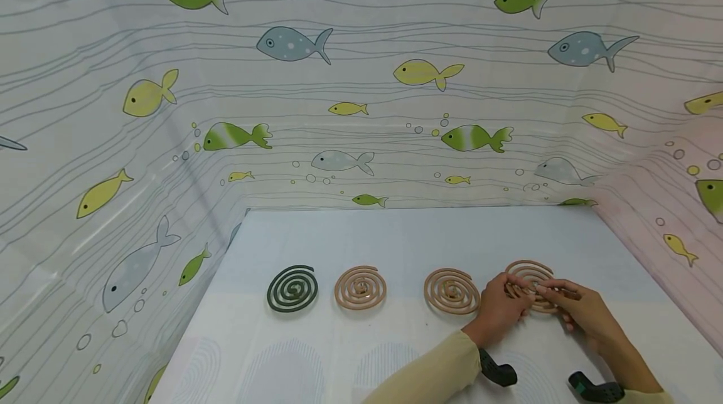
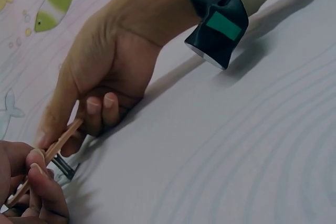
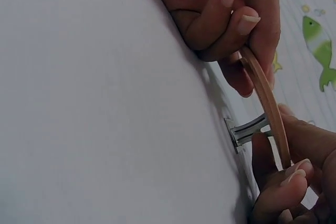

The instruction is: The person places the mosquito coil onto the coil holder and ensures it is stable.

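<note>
Both hands are at the rightmost tan mosquito coil point(image 1: 529, 271), at the right of the table in the head view. My left hand point(image 1: 499, 305) pinches its left side between thumb and fingers. From the right, my right hand point(image 1: 587, 315) pinches the same coil, thumb and index near its middle. Edge-on in the right wrist view, the coil point(image 3: 266, 95) is raised and tilted. A small metal stand point(image 3: 249, 129) juts from its underside, its foot close to the tabletop. Fingers hide much of the coil's centre.
Left of the hands lie a tan coil point(image 1: 443, 303), another tan coil point(image 1: 346, 300) and a dark green coil point(image 1: 273, 297) in a row. The white table point(image 1: 407, 234) is bordered by fish-printed sheeting point(image 1: 395, 9). Each wrist wears a black camera point(image 1: 595, 388).
</note>
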{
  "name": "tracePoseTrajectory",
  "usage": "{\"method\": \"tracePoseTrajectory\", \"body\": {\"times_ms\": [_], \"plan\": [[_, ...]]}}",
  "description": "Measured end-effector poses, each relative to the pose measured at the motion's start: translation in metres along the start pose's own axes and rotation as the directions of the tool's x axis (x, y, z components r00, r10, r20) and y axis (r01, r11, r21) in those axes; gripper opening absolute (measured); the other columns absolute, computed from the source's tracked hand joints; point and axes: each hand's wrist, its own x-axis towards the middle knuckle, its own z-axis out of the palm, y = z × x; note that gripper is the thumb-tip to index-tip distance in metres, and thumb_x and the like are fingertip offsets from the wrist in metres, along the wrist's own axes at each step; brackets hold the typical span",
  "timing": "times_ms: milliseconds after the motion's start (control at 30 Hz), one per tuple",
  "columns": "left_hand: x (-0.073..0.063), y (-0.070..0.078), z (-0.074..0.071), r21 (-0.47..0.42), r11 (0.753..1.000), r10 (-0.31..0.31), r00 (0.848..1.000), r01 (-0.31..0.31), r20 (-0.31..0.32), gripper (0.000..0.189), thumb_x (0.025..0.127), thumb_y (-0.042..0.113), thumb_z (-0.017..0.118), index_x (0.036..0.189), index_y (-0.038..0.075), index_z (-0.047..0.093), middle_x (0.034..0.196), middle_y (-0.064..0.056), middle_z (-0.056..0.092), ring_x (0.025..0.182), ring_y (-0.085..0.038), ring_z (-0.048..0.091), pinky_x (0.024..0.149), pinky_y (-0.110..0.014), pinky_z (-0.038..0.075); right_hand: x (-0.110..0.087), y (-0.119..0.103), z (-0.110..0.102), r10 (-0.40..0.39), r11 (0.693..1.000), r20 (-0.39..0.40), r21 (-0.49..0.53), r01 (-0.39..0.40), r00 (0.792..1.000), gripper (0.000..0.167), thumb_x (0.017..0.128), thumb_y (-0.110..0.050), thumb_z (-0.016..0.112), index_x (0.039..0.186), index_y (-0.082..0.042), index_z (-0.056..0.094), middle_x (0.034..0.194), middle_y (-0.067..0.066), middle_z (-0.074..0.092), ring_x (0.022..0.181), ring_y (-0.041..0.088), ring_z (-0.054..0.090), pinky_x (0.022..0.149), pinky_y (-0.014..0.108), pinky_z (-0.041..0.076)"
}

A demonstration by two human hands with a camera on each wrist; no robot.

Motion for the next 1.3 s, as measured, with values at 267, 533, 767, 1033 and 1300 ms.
{"method": "tracePoseTrajectory", "body": {"times_ms": [267, 533, 767, 1033, 1300], "plan": [[0.000, 0.000, -0.001, 0.010, 1.000, 0.013, 1.000, -0.013, 0.015, 0.020, 0.090, 0.003, 0.078, 0.101, 0.017, 0.067, 0.070, 0.007, 0.060, 0.051, -0.006, 0.052, 0.048, -0.018, 0.041, -0.001, 0.002, -0.001, 0.001, 1.000, 0.009, -0.002, -0.001, 1.000, 0.023, 0.094, -0.043, 0.076, 0.113, -0.032, 0.073, 0.079, -0.004, 0.055, 0.057, 0.009, 0.045, 0.051, 0.028, 0.046], [-0.002, 0.002, -0.003, 0.019, 0.999, 0.026, 0.999, -0.027, 0.038, 0.021, 0.091, 0.003, 0.076, 0.103, 0.017, 0.068, 0.067, 0.007, 0.058, 0.050, -0.005, 0.051, 0.047, -0.018, 0.040, -0.001, 0.003, -0.003, -0.034, 0.999, 0.024, -0.036, 0.034, 0.999, 0.019, 0.095, -0.041, 0.075, 0.112, -0.033, 0.075, 0.076, -0.005, 0.054, 0.056, 0.008, 0.044, 0.049, 0.028, 0.043], [-0.006, 0.004, -0.007, 0.078, 0.996, 0.042, 0.994, -0.050, 0.097, 0.019, 0.094, 0.009, 0.075, 0.107, 0.019, 0.066, 0.063, 0.006, 0.055, 0.048, -0.006, 0.048, 0.046, -0.020, 0.040, -0.003, 0.003, -0.004, -0.039, 0.999, 0.018, -0.018, 0.039, 0.999, 0.013, 0.095, -0.040, 0.075, 0.107, -0.037, 0.074, 0.080, -0.006, 0.060, 0.058, 0.009, 0.046, 0.051, 0.028, 0.045], [-0.010, 0.005, -0.013, 0.082, 0.996, 0.033, 0.987, -0.047, 0.156, 0.021, 0.095, 0.010, 0.074, 0.112, 0.017, 0.064, 0.066, 0.002, 0.059, 0.051, -0.008, 0.053, 0.046, -0.022, 0.041, -0.008, 0.002, -0.004, -0.079, 0.997, 0.009, -0.009, 0.079, 0.997, 0.031, 0.097, -0.039, 0.073, 0.124, -0.024, 0.071, 0.094, -0.012, 0.065, 0.061, 0.009, 0.048, 0.054, 0.030, 0.048], [-0.017, 0.011, -0.020, 0.109, 0.993, 0.031, 0.981, -0.052, 0.193, 0.025, 0.096, 0.015, 0.074, 0.118, 0.019, 0.062, 0.079, 0.005, 0.063, 0.057, -0.008, 0.059, 0.048, -0.024, 0.046, -0.011, 0.001, -0.004, -0.095, 0.995, 0.015, 0.002, 0.095, 0.995, 0.039, 0.099, -0.038, 0.071, 0.131, -0.016, 0.065, 0.097, -0.010, 0.062, 0.067, 0.011, 0.051, 0.058, 0.030, 0.050]]}}
